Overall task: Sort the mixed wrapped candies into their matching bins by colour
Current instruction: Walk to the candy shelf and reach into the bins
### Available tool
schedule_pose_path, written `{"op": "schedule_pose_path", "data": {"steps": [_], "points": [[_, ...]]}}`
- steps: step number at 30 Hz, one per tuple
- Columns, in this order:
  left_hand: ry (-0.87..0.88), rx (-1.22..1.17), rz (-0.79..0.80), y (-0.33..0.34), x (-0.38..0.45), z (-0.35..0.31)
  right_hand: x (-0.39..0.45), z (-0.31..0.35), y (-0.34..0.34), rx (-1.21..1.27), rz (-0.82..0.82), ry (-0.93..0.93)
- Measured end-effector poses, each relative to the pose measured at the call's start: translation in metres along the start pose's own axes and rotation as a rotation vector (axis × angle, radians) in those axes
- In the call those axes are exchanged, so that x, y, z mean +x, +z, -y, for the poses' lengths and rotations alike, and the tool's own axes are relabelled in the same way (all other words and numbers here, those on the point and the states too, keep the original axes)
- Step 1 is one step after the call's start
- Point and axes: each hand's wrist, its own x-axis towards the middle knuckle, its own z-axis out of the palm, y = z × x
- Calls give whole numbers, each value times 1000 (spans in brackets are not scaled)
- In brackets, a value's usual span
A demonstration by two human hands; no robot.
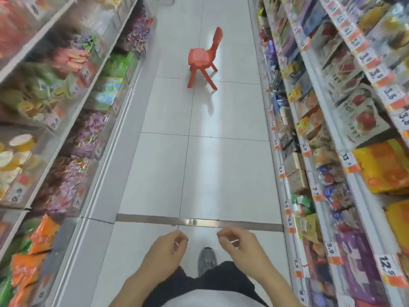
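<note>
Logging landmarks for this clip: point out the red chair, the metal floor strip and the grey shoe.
red chair (200, 57): head view, on its seat.
metal floor strip (199, 222): head view, mid-length, on its shiny part.
grey shoe (207, 259): head view, on its laced top.

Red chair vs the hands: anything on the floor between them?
Head view: only bare floor tiles and a metal strip lie between the red chair and both hands.
</note>
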Motion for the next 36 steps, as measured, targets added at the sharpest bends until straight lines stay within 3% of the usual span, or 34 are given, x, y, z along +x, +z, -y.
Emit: {"op": "schedule_pose_path", "data": {"steps": [7, 16, 26, 36], "points": [[-51, -66, -37, -126, 173, -36, 212, 124, -52, -53, 78, -49], [16, -43, -29, -308, 432, -80, 462, 259, -102, -37, -5, 2], [21, -2, 34, -475, 698, -143, 703, 346, -171, 5, -46, 129], [-101, -81, -53, -629, 919, -202, 1014, 503, -263, -33, 92, 38]]}}
